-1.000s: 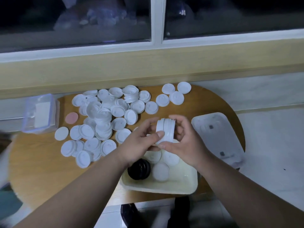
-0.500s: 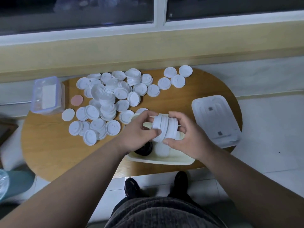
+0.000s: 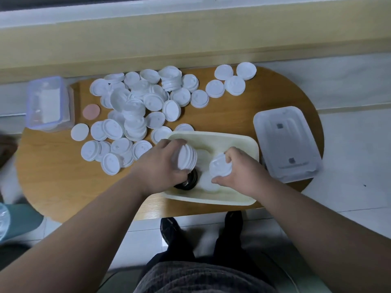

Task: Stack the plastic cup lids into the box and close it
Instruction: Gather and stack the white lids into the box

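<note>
Over the near cream rectangular plastic box (image 3: pixel 213 135), the left hand (image 3: pixel 160 166) clasps a stack of white round plastic cup lids (image 3: pixel 187 157), the right hand (image 3: pixel 243 172) a smaller stack (image 3: pixel 220 167); light, thin, likely slippery, best gripped across their rims.

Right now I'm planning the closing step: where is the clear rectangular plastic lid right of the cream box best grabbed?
By its long right edge, coming from the right. The clear rectangular plastic lid lies flat on the wooden table, and its near right corner seems to overhang the table's edge, so fingers could slip beneath; the cream plastic box crowds its left side.
</note>
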